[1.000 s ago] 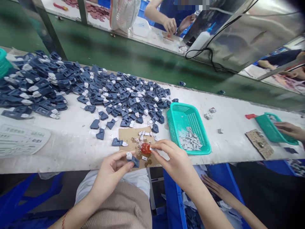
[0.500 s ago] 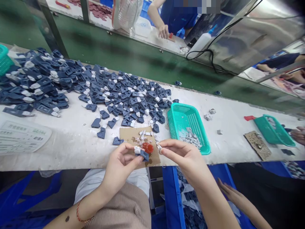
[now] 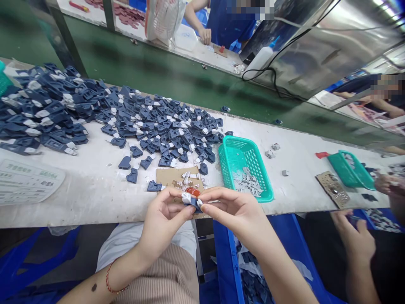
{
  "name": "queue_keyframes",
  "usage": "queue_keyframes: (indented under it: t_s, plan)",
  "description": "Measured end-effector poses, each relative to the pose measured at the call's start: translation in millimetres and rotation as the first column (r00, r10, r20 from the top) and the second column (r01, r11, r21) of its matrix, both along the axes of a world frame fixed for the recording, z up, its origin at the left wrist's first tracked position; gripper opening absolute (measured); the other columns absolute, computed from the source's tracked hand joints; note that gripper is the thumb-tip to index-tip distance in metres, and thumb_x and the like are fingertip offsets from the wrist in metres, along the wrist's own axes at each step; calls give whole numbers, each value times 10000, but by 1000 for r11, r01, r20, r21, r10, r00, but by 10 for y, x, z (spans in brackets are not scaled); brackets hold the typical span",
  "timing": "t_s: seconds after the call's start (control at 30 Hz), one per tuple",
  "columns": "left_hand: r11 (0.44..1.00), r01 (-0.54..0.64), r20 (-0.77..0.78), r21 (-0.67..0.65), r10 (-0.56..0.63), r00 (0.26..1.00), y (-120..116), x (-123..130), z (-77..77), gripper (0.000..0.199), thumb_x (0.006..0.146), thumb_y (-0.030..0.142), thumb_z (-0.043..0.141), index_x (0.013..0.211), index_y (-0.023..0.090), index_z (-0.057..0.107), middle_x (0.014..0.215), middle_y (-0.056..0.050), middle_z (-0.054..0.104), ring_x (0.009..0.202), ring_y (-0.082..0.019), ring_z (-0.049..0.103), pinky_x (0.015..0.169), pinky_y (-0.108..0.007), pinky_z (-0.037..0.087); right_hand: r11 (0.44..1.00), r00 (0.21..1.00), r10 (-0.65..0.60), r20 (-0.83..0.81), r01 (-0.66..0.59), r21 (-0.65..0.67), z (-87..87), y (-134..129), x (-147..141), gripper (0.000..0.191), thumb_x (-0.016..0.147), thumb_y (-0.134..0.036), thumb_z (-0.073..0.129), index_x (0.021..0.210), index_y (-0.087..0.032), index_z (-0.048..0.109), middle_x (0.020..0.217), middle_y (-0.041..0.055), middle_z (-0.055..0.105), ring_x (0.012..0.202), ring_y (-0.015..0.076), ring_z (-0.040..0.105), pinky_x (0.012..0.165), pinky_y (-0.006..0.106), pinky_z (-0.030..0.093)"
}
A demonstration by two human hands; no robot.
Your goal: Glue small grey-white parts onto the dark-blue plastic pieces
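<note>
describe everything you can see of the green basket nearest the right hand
The green basket looks like plastic: roughly rectangular, open-topped, with a solid rim and walls full of small holes. It stands upright on the white table, right of the heap of navy pieces. Pale grey pieces lie loose in its near end. The right hand hides its near left corner; contact is unclear.

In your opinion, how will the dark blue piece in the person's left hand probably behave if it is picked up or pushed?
The dark blue piece is probably light, as the left hand only pinches it. It is likely fairly stiff: similar pieces in the heap show no sagging. It seems unlikely to roll, since those shapes look flat and angular.
</note>
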State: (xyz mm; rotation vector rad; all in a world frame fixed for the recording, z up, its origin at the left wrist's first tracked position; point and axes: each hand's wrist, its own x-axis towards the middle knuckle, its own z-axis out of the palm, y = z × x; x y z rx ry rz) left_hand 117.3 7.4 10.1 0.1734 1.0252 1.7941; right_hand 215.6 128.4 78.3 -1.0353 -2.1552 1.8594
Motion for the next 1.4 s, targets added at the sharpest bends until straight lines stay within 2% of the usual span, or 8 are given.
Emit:
queue_keyframes:
  t_s: [0.3, 0.43, 0.57, 0.73, 0.83, 1.0, 1.27, 1.4]
  plan:
    - [998, -53, 10, 41, 52, 999, -46, 31, -13, 207, 716, 186, 785, 803, 170, 598, 858, -11, 753, 797, -149, 724, 761, -266, 600, 983, 998, 58, -9, -55, 173, 50, -49, -14, 73, 764, -264, 733, 787, -197, 752, 892, 67, 727, 869, 209, 687, 782, 323, 582]
    - [997, -60, -9, 45, 60, 998, -46, 13, 10, 215, 706, 184, 786, 794, 171, 591, 848, -21, 751, 779, -156, 720, 747, -268, 593, 1000, 998, 13, -53, -15, -21, -20, -43, 14, 142, 766, -312, 747, 863, -209, 734, 911, 53, 707, 860, 188, 673, 749, 294, 571]
    - [996, -78, -87, 35, 80, 993, -27, -8, 53, 184, 694, 161, 784, 769, 168, 616, 788, -16, 720, 773, -155, 700, 704, -237, 575, 985, 985, -108, -136, 87, -151, -146, -135, -1, 308, 885, -505, 569, 1005, -233, 649, 823, 11, 639, 648, 107, 599, 580, 219, 513]
    - [997, -32, -49, 77, 36, 998, -13, 27, 47, 204, 751, 212, 739, 783, 186, 539, 699, 31, 663, 430, -112, 602, 478, -265, 531, 941, 979, -93, -182, 27, -337, -285, -351, -102, 356, 926, -520, 488, 1107, -241, 614, 691, -34, 513, 480, 64, 453, 457, 200, 402]
    - [998, -70, -112, 7, 70, 991, -17, 39, 0, 201, 750, 212, 743, 802, 185, 552, 784, 7, 677, 615, -134, 661, 604, -265, 553, 916, 951, -194, -241, 88, -392, -336, -417, -148, 314, 914, -471, 542, 1069, -232, 673, 637, -51, 423, 471, 38, 305, 430, 173, 254]
    - [999, -33, -293, -28, 24, 956, -22, -18, -24, 225, 756, 197, 733, 933, 211, 595, 900, -5, 698, 886, -158, 658, 803, -258, 514, 880, 947, -248, -202, 133, -457, -359, -407, -143, 385, 897, -524, 540, 1143, -265, 684, 811, 7, 554, 501, 37, 249, 446, 197, 175]
    - [994, 105, -769, -20, -82, 634, 17, -177, 52, 320, 785, 77, 659, 1034, 270, 604, 949, 27, 685, 913, -125, 647, 844, -217, 491, 950, 973, -181, -145, 135, -281, -390, -356, -43, 404, 916, -523, 495, 1258, -330, 592, 1097, 44, 616, 609, 92, 462, 488, 209, 344]
    - [972, 233, -909, 2, -95, 405, 87, -303, 124, 331, 820, 87, 635, 1098, 266, 636, 967, -8, 687, 876, -134, 639, 802, -237, 496, 984, 992, -69, -108, 50, -170, -339, -78, 118, 483, 953, -540, 365, 1250, -242, 604, 777, 36, 640, 541, 129, 503, 492, 250, 400]
